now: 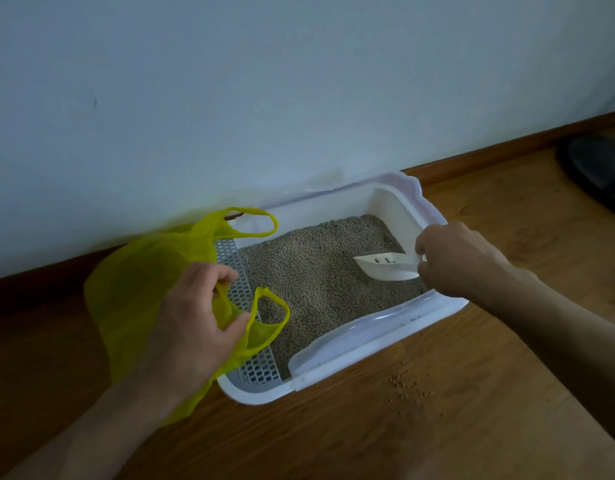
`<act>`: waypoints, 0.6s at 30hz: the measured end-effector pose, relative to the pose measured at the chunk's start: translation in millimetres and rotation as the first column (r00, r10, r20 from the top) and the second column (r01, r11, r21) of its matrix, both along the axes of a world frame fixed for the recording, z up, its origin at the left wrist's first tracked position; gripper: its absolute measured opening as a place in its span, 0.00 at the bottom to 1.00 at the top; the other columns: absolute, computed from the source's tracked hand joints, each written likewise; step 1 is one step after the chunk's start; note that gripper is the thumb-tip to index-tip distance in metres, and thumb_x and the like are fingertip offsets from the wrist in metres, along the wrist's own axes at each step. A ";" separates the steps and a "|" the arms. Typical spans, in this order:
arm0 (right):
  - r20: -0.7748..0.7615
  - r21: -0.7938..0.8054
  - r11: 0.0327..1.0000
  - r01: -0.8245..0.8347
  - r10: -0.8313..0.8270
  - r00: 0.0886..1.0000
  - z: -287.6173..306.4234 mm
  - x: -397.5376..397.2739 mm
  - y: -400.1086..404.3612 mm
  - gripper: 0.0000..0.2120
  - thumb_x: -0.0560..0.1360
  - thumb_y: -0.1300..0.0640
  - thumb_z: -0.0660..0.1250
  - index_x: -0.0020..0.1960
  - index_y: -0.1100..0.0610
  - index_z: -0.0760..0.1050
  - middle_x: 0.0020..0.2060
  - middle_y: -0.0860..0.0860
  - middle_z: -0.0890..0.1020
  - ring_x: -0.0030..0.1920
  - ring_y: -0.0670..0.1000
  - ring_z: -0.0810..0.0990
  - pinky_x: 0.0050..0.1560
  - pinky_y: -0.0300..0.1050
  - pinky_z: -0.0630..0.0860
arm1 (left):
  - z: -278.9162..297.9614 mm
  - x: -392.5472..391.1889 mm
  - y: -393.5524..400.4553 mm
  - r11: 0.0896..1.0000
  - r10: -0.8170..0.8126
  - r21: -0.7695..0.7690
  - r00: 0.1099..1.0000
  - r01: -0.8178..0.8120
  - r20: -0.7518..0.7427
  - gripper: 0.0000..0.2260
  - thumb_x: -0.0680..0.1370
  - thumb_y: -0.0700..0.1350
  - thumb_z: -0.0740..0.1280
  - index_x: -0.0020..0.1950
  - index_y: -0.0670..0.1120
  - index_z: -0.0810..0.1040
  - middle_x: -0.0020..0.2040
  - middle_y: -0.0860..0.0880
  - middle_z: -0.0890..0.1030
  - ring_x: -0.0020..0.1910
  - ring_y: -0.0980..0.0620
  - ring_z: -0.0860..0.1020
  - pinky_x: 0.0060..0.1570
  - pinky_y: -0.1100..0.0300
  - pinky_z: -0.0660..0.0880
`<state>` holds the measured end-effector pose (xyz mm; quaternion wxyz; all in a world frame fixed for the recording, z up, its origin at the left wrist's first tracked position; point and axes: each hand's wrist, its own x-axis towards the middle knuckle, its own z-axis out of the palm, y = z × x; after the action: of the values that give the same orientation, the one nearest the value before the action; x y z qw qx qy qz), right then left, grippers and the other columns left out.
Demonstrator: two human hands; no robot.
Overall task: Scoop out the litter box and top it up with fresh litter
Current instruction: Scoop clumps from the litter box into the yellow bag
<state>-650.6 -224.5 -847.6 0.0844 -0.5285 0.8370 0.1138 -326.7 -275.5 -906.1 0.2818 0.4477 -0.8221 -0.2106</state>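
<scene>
Left hand (191,317) pinches the thin yellow plastic bag (143,292); right hand (455,258) grips the white slotted plastic scoop (385,268). The limp bag mouth may sag, spilling scooped clumps.

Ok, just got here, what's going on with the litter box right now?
A person is at the white litter box by the wall. The right hand grips a white slotted scoop over the grey litter. The left hand holds a yellow plastic bag at the box's grated end. Some granules lie spilled on the wood floor.
</scene>
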 end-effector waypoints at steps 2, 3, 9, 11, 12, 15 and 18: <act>-0.010 0.004 1.000 0.022 -0.021 1.000 -5.9 -4.0 -2.9 0.06 0.74 0.62 0.69 0.51 0.58 0.77 0.37 0.53 0.77 0.33 0.51 0.80 0.36 0.48 0.83 | -0.6 -4.0 -1.2 1.000 -0.004 0.003 1.000 0.004 -0.003 0.23 0.63 0.36 0.82 0.54 0.43 0.77 0.49 0.50 0.77 0.43 0.60 0.68 0.46 0.70 0.65; -0.016 0.002 0.999 0.035 -0.035 0.999 -8.3 -6.3 -4.8 0.04 0.74 0.62 0.68 0.48 0.59 0.76 0.36 0.53 0.77 0.33 0.51 0.79 0.37 0.47 0.82 | -0.9 -5.9 -2.5 1.000 -0.007 0.002 1.000 0.007 0.001 0.23 0.63 0.37 0.82 0.54 0.44 0.77 0.49 0.50 0.76 0.43 0.61 0.68 0.46 0.70 0.65; -0.030 -0.002 0.998 0.060 -0.060 0.998 -18.4 -11.5 -15.7 0.07 0.75 0.65 0.64 0.42 0.56 0.68 0.34 0.52 0.74 0.34 0.51 0.77 0.39 0.47 0.80 | -4.9 -14.5 -7.4 1.000 -0.023 0.010 1.000 0.023 0.003 0.23 0.63 0.36 0.81 0.54 0.43 0.77 0.49 0.49 0.76 0.44 0.60 0.69 0.45 0.71 0.65; -0.035 0.002 0.998 0.062 -0.062 0.997 -23.1 -11.4 -18.7 0.08 0.74 0.65 0.64 0.40 0.56 0.68 0.33 0.52 0.74 0.33 0.51 0.77 0.42 0.50 0.81 | -7.6 -15.0 -6.9 1.000 -0.021 0.018 1.000 0.021 0.006 0.23 0.64 0.37 0.82 0.54 0.44 0.77 0.49 0.50 0.76 0.44 0.59 0.70 0.44 0.68 0.67; -0.039 -0.001 0.998 0.064 -0.064 0.997 -25.1 -11.2 -20.4 0.09 0.73 0.65 0.63 0.38 0.55 0.67 0.33 0.52 0.74 0.33 0.52 0.77 0.43 0.52 0.81 | -8.9 -15.1 -6.7 0.999 -0.023 0.022 1.000 0.023 0.007 0.23 0.64 0.37 0.81 0.54 0.44 0.77 0.49 0.50 0.76 0.44 0.59 0.70 0.45 0.68 0.67; -0.043 -0.040 0.997 0.068 -0.069 0.997 -28.6 -9.3 -26.5 0.12 0.73 0.65 0.63 0.36 0.53 0.66 0.34 0.51 0.75 0.33 0.51 0.76 0.41 0.50 0.80 | -12.1 -15.1 -6.5 0.999 -0.019 0.029 1.000 0.019 -0.002 0.23 0.64 0.37 0.81 0.54 0.44 0.77 0.49 0.50 0.77 0.45 0.58 0.71 0.46 0.69 0.67; -0.039 -0.049 0.997 0.062 -0.064 0.997 -35.8 -10.6 -34.6 0.08 0.76 0.65 0.61 0.41 0.55 0.70 0.33 0.50 0.74 0.31 0.48 0.73 0.29 0.42 0.71 | -12.5 -13.3 -7.9 0.999 -0.006 0.032 1.000 0.007 -0.006 0.23 0.64 0.38 0.81 0.54 0.45 0.76 0.50 0.50 0.76 0.46 0.55 0.73 0.47 0.66 0.69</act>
<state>-661.3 -259.1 -883.5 0.0581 -0.5013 0.8573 0.1018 -340.0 -283.3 -918.6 0.2766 0.4488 -0.8192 -0.2260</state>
